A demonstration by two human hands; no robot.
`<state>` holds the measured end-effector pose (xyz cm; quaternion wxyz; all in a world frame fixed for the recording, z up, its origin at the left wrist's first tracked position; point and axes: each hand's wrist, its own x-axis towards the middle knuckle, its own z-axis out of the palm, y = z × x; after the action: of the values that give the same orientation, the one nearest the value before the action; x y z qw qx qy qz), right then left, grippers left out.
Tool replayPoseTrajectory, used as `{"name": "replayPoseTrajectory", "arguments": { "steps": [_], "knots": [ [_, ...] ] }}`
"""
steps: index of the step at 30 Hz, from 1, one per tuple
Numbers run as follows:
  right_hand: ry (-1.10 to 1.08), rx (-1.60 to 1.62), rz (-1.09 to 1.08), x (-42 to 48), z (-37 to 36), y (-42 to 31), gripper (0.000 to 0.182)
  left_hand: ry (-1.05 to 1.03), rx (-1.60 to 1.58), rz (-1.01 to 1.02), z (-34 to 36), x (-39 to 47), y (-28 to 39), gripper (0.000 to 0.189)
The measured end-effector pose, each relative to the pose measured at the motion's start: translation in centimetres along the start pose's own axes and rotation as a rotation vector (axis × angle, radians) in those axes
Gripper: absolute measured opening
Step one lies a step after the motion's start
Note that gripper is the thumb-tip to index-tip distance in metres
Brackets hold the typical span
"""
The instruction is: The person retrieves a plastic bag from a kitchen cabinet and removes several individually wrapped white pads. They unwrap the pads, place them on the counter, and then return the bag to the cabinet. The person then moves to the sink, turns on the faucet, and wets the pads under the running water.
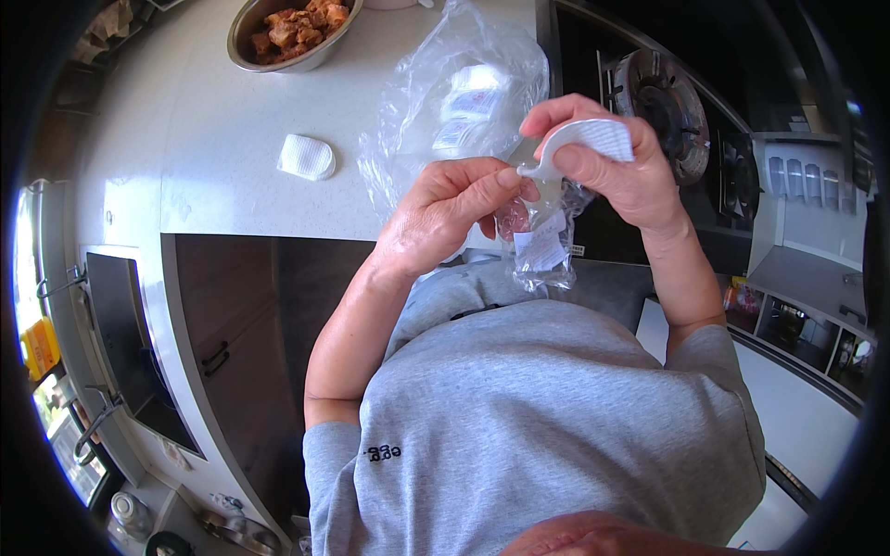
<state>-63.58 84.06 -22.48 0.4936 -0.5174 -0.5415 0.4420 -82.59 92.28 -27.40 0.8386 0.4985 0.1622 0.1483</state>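
My right hand [626, 170] grips a white textured pad [594, 139], bent over between thumb and fingers. Thumb and forefinger of my left hand [452, 208] pinch at the pad's thin near end. A small clear plastic wrapper [542, 243] with a printed label hangs below, its upper part over my left fingers. Beyond my hands, a large clear plastic bag [417, 97] lies on the counter, with several white packets [473, 104] inside. Another white textured pad [306, 157] lies flat on the counter, left of the bag.
A metal bowl [236, 42] of browned meat-like pieces stands at the counter's far edge. To the right is a black gas hob with a burner [660, 111]. A sink [132, 333] is set at the left. The pale countertop [229, 174] ends above dark cabinet doors [229, 333].
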Motion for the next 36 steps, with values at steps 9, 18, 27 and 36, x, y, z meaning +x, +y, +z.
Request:
{"name": "replayPoseTrajectory", "arguments": {
  "steps": [9,18,27,36],
  "knots": [
    [0.002,0.014,0.223,-1.2,-0.6,0.1,0.016,0.074,-0.016,-0.025,-0.4,-0.5,-0.6,0.033],
    [-0.258,-0.594,-0.221,-1.4,-0.2,-2.3,0.015,0.127,-0.1,-0.001,-0.4,-0.5,-1.3,0.027],
    [-0.261,-0.818,-0.245,-2.0,1.2,-1.7,0.028,0.208,-0.151,0.041,-0.1,-0.5,-1.4,0.023],
    [-0.062,-0.516,-0.176,-1.8,0.5,-1.1,0.015,0.042,-0.181,0.169,-0.3,-0.9,-1.6,0.051]
  ]
}}
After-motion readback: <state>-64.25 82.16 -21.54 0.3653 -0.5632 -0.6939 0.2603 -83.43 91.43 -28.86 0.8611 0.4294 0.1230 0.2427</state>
